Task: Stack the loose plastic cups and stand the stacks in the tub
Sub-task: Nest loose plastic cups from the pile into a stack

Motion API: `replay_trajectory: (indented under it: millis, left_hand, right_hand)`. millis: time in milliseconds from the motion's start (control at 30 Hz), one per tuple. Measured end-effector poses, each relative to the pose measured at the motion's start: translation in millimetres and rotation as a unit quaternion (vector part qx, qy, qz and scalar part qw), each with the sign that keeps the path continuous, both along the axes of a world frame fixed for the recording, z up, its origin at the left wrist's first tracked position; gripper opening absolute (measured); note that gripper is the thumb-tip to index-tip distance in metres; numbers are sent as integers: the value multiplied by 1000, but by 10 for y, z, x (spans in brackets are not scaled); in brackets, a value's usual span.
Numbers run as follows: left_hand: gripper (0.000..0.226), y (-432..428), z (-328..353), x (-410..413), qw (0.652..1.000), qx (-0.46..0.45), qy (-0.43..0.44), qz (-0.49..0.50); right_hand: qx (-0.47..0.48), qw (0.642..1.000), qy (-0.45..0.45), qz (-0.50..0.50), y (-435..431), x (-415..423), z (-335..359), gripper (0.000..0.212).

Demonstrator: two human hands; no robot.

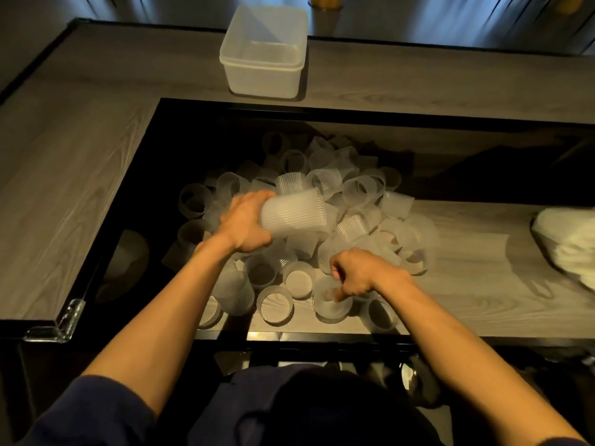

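Note:
Several loose ribbed translucent plastic cups (325,181) lie heaped on the lower wooden shelf. My left hand (246,220) grips a short stack of nested cups (294,214) lying on its side above the heap, its open end pointing right. My right hand (354,273) pinches the rim of an upright cup (330,305) at the front of the heap. The translucent tub (262,75) stands empty on the raised counter at the back, well apart from both hands.
The shelf sits in a black-framed recess (128,194) below the wooden counter (64,175). A white cloth-like bundle (566,243) lies at the right edge. A clear corner guard (61,326) caps the counter's near-left corner. Bare shelf (476,284) stretches right of the heap.

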State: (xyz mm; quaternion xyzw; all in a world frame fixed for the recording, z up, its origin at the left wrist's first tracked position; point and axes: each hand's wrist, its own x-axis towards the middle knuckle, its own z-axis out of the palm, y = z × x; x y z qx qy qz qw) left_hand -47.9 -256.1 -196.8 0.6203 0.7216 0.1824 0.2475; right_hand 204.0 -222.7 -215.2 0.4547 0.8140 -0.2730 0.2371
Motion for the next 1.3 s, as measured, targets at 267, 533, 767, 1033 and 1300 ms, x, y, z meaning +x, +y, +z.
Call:
replay_trajectory:
  millis: [267, 533, 767, 1033, 1300]
  left_hand:
    - [88, 27, -47, 28, 1000, -10, -5, -14]
    - [85, 66, -8, 22, 1000, -6, -9, -26]
    - [86, 160, 39, 101, 995, -11, -32, -94]
    - [85, 218, 47, 139, 992, -12, -71, -100]
    - [83, 328, 41, 268, 992, -15, -100, -75]
  right_hand:
    - [108, 989, 98, 2, 90, 166, -21, 14]
    - [86, 908, 359, -196, 439, 368, 331, 11]
    - [135, 864, 420, -245, 513, 255, 232, 19]
    - [223, 835, 423, -272, 552, 143, 223, 17]
    - [199, 871, 388, -228, 548, 38, 111, 28]
